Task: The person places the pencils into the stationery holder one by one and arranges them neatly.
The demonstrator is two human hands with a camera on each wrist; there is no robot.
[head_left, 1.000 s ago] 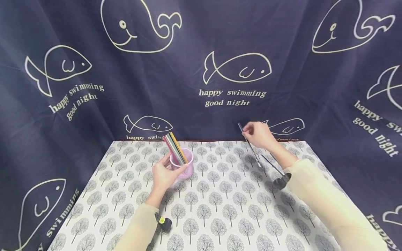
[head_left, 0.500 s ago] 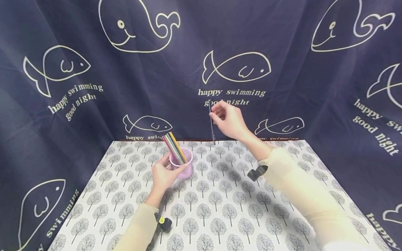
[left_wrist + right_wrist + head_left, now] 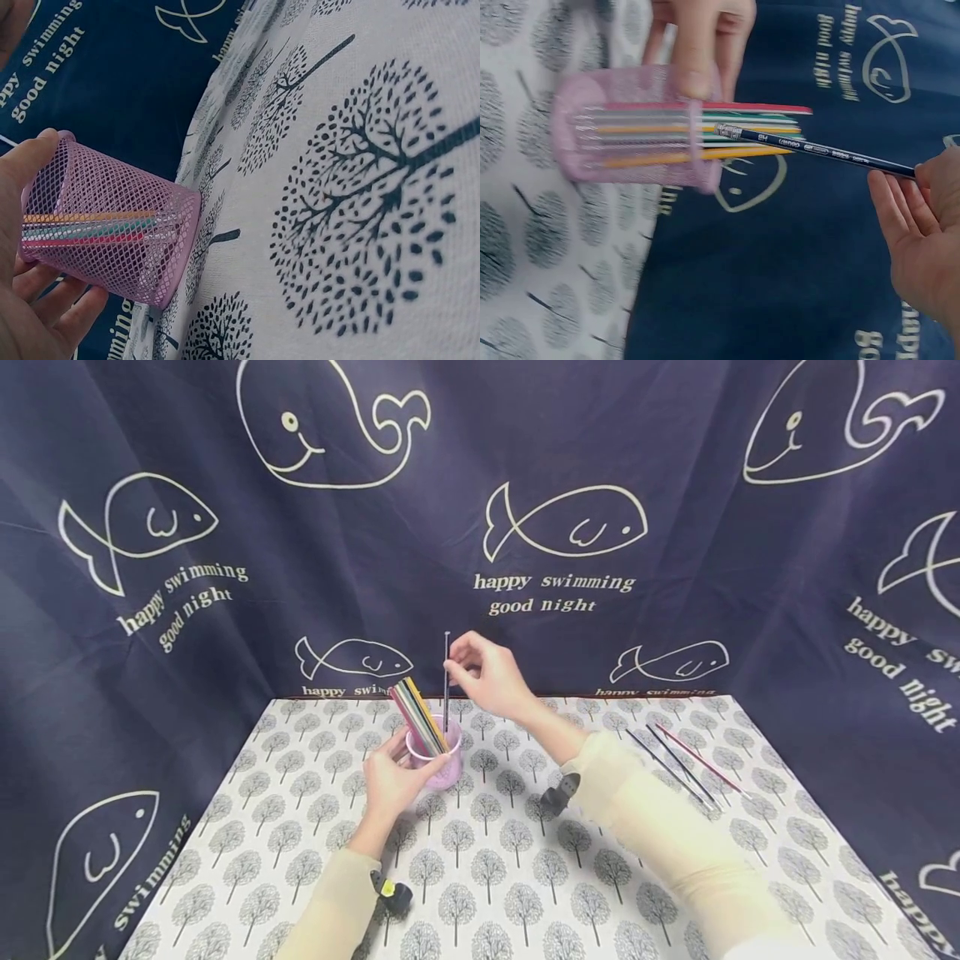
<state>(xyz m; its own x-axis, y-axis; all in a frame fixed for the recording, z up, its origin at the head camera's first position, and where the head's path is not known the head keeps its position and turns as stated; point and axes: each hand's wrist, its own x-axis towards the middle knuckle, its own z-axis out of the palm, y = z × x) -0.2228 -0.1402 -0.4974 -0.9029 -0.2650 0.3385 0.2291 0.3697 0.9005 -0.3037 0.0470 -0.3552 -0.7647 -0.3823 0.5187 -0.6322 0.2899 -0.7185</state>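
My left hand (image 3: 392,781) grips a pink mesh pencil cup (image 3: 124,202) by its rim, with the thumb on the near side. Inside lean several coloured pencils (image 3: 652,129), among them red, green and yellow ones, slanting to the left in the head view. My right hand (image 3: 491,677) pinches a dark blue pencil (image 3: 817,150) marked HB near its upper end. The pencil hangs almost upright, its silver ferrule end down at the cup's mouth beside the other pencils. Whether that end touches anything is unclear.
On the right of the tree-patterned tablecloth (image 3: 525,860) lie two dark pencils (image 3: 678,764) and a red pencil (image 3: 701,760), slanted side by side. A dark blue curtain (image 3: 480,527) with fish drawings hangs behind the table's back edge.
My right hand has carried the dark blue pencil from the table's right side leftward to the cup, turning it more upright. My left hand and the cup have stayed in place.
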